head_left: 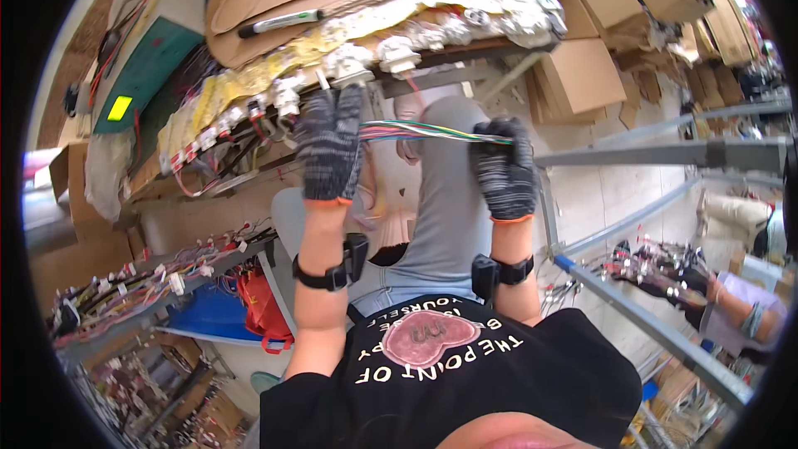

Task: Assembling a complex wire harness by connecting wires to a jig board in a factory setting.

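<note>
A bundle of thin coloured wires, with green, white, yellow, pink and blue strands, stretches nearly straight between my two hands above my lap. My right hand, in a dark grey knitted glove with an orange cuff, is closed round its right end. At the left end my left hand, gloved the same way, grips the wires near the thumb side. Its upper fingers point at the bench edge, close to a white connector. The fingers of the left hand are slightly blurred, and the wires inside both hands are hidden.
Along the bench edge runs a row of white connectors and yellowish tape. A marker lies on a cardboard sheet. Metal rails stand at right, near cardboard boxes. Wire harnesses lie at left. Another person's arm shows far right.
</note>
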Tool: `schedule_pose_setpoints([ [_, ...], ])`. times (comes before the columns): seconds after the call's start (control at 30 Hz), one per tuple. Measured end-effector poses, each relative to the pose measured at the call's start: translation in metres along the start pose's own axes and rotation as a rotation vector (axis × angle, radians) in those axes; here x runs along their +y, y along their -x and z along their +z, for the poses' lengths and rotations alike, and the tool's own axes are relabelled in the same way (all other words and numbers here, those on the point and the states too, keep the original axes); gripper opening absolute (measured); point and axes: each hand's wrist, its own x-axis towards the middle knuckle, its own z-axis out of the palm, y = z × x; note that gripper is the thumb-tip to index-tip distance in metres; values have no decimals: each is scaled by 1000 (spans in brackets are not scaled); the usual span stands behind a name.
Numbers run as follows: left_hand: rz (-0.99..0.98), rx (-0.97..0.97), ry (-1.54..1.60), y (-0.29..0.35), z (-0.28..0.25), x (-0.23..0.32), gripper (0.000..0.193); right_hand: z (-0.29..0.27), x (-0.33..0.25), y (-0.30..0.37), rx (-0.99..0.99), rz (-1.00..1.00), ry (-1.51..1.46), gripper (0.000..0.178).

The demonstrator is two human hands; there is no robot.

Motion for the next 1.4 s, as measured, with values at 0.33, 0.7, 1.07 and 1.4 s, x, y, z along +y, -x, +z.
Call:
schedule_pose_setpoints([
  [0.33, 282, -578, -179, 76, 34, 44, 29, -14, 82, 69, -574, -430, 1877, 29],
  [0.7, 189, -682, -304, 98, 46, 23, 31, 69, 0, 40, -41, -671, 2417, 26],
  [1.07, 38, -563, -318, 58, 36, 57, 30, 62, 34, -9, 31, -281, 1392, 22],
  [1.4, 102, -405, 159, 18, 37, 53, 43, 88, 54, -64, 40, -406, 1108, 16],
])
